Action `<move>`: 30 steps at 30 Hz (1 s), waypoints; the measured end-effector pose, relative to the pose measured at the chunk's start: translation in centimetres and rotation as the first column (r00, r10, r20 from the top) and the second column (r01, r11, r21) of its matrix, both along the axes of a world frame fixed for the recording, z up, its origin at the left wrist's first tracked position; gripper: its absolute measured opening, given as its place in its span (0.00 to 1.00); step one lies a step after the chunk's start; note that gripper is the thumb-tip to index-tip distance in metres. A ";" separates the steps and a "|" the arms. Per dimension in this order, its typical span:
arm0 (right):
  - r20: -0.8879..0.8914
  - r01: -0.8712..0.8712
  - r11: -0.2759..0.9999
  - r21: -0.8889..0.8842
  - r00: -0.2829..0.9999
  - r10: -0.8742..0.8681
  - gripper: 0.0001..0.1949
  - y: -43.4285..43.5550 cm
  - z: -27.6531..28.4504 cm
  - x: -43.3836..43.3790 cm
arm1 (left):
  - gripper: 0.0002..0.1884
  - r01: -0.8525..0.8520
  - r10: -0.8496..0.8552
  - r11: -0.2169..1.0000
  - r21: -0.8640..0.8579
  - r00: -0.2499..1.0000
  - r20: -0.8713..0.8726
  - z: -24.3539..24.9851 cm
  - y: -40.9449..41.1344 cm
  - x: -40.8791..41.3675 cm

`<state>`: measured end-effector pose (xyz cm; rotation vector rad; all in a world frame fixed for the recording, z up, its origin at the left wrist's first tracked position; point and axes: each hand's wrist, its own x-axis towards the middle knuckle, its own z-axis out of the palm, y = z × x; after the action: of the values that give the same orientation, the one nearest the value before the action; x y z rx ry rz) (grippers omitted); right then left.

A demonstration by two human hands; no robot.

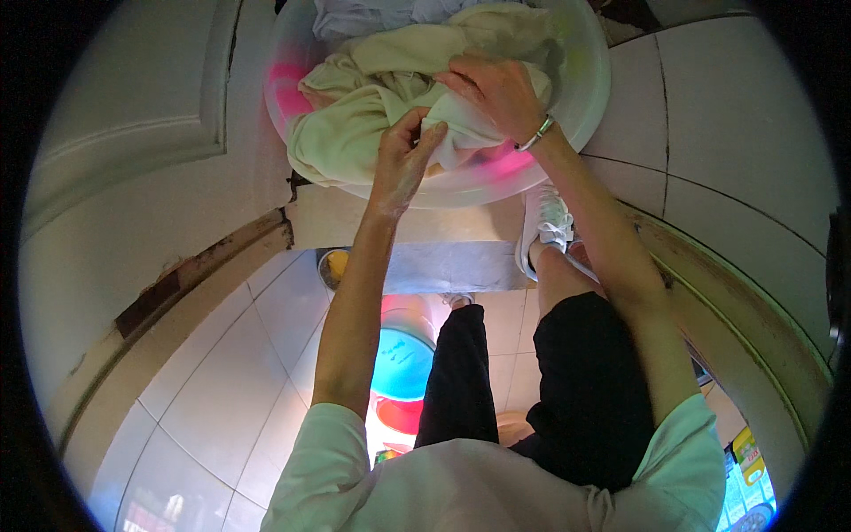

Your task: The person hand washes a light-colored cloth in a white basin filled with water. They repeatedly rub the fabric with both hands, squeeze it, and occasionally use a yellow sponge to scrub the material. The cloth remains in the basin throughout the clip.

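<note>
A large translucent plastic basin [572, 100] with pink patches holds a bunched cream-coloured cloth [346, 126]. Behind it, at the basin's far side, lies a pale bluish-white cloth [399, 16]. My left hand [407, 156] pinches a white part of the fabric [465, 126] between thumb and fingers, near the basin's front. Just beyond and to the right, my right hand [495, 90], with a metal bracelet [535, 133] at the wrist, is bent over the same fabric; its fingertips are partly hidden, and its hold on the cloth is unclear.
A raised sill [452, 266] runs below the basin, with a white sneaker [548, 219] on it. To its left sits a small round container [334, 266] with something yellow. Blue [401, 366] and red [401, 413] plastic basins are on the tiled floor. A panelled door [133, 86] stands at left.
</note>
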<state>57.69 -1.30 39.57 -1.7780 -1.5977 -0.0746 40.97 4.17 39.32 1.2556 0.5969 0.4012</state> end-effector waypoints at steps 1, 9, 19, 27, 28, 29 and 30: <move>0.086 -0.017 1.000 -0.002 0.996 0.017 0.07 0.3 0.0 0.1 | 0.08 -0.054 0.054 0.999 -0.005 0.999 -0.008 -0.4 -0.1 0.3; 0.127 0.043 0.962 -0.270 0.992 -0.009 0.05 2.0 -0.5 -2.7 | 0.07 -0.159 0.170 0.981 0.114 0.981 -0.093 -2.0 -0.6 0.9; 0.170 0.123 0.936 -0.329 0.983 -0.070 0.09 3.2 -0.9 -2.8 | 0.07 -0.240 0.242 0.969 0.061 0.970 -0.029 -3.0 -0.2 0.1; 0.103 0.106 0.877 -0.468 0.993 -0.065 0.10 3.2 -3.4 -4.5 | 0.09 -0.213 0.215 0.975 0.059 0.977 -0.014 -5.2 -0.5 -1.5; 0.055 0.099 0.884 -0.458 0.995 -0.083 0.10 3.2 -2.6 -5.1 | 0.09 -0.235 0.234 0.971 0.053 0.972 0.015 -5.2 -0.3 -1.6; 0.041 0.065 0.902 -0.427 0.998 -0.052 0.10 3.0 -2.2 -5.9 | 0.09 -0.259 0.258 0.964 0.063 0.966 0.018 -5.2 -0.1 -1.8; 0.035 0.037 0.915 -0.402 0.999 -0.025 0.10 2.5 -2.1 -6.3 | 0.09 -0.280 0.279 0.958 0.064 0.960 0.025 -5.2 -0.3 -1.6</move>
<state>51.43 1.20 37.46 -2.1209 -1.6952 0.2324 39.33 3.90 34.08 1.2339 0.7556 0.6712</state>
